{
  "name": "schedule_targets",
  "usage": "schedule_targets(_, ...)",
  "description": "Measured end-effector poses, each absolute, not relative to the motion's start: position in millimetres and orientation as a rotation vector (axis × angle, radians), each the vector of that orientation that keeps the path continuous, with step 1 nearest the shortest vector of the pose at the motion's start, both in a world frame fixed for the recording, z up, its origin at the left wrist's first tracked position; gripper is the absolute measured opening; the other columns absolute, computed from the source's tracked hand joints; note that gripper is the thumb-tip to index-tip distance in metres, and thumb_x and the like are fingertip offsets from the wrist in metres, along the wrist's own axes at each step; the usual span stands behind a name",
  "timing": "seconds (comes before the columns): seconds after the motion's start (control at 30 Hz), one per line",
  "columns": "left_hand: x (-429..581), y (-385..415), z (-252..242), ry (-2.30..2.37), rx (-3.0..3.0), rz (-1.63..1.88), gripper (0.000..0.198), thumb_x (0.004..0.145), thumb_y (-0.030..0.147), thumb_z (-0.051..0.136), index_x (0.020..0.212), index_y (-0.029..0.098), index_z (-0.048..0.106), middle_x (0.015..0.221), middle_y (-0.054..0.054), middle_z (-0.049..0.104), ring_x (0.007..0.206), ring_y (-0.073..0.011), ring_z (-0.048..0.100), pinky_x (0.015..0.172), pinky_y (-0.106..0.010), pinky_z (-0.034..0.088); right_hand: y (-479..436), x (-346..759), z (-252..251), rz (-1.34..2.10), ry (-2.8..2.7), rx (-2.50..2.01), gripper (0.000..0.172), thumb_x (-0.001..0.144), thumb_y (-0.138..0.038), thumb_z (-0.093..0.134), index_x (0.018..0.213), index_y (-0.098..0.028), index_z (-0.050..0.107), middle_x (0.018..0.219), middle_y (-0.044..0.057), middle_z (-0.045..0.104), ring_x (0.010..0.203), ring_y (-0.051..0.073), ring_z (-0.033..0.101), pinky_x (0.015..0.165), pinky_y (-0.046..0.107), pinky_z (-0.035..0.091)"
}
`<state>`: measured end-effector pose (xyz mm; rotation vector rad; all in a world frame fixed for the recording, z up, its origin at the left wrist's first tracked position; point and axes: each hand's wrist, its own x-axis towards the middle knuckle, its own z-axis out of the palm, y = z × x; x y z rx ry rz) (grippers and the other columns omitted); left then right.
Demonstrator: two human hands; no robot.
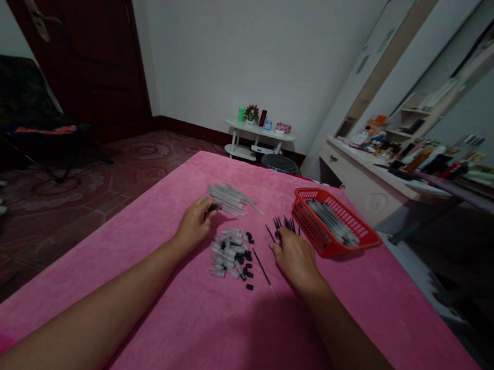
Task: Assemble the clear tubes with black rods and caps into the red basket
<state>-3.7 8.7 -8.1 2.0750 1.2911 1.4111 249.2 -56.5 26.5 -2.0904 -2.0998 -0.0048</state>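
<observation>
Left fingers [209, 208] seem pinched on a clear tube [224, 207] at its pile's edge; right fingers [278, 244] rest loose on black sticks [287, 224] beside the red basket [311, 233]. Likely the picking-up stage; lifting one stick off the pink desk [205, 327] needs a fine pinch

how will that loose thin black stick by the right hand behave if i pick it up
The thin black stick looks very slender, so probably light and slightly bendy. Round, it may roll, though the pink cloth likely damps that. Lying flat beside the right hand, it could be fiddly to pinch.
</observation>
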Motion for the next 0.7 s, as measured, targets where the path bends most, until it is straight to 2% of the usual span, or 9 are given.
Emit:
schedule_targets(0.1,4,5,-5,1.085,1.529,1.594,0.010,0.080,0.026,0.058,0.082,0.016,0.056,0.077,-0.002,0.060,0.073,-0.0161,0.059,0.068,-0.028,0.049,-55,252,21,-0.041,-2.136,-2.144,0.015,0.083,-0.028,0.058,0.091,-0.016,0.063,0.096,0.010,0.068,0.088,0.025,0.065,0.067,0.030,0.039)
schedule_targets(0.27,15,-1,-4,0.749,0.917,1.494,0.023,0.076,0.031,0.068,0.086,0.014,0.056,0.075,-0.004,0.067,0.067,-0.0143,0.066,0.068,-0.028,0.055,-56,248,27,0.006,-2.095,-2.044,0.012,0.084,-0.026,0.054,0.084,-0.017,0.062,0.086,0.009,0.068,0.079,0.022,0.064,0.062,0.029,0.036)
schedule_targets(0.47,16,-3,-2,0.677,0.746,1.427,0.018,0.077,0.022,0.068,0.089,0.011,0.059,0.079,-0.007,0.071,0.069,-0.0148,0.069,0.068,-0.024,0.057,-67,228,42,0.373,-2.117,-1.616,0.017,0.086,-0.031,0.050,0.080,-0.020,0.061,0.066,0.000,0.061,0.061,0.014,0.055,0.055,0.024,0.031)
schedule_targets(0.7,19,-6,-3,0.643,0.728,1.404,0.021,0.075,0.022,0.070,0.089,0.012,0.059,0.077,-0.006,0.071,0.067,-0.0162,0.070,0.067,-0.027,0.058,-73,218,45,0.466,-2.105,-1.632,0.018,0.083,-0.032,0.053,0.071,-0.019,0.058,0.059,-0.002,0.054,0.056,0.012,0.047,0.052,0.022,0.027)
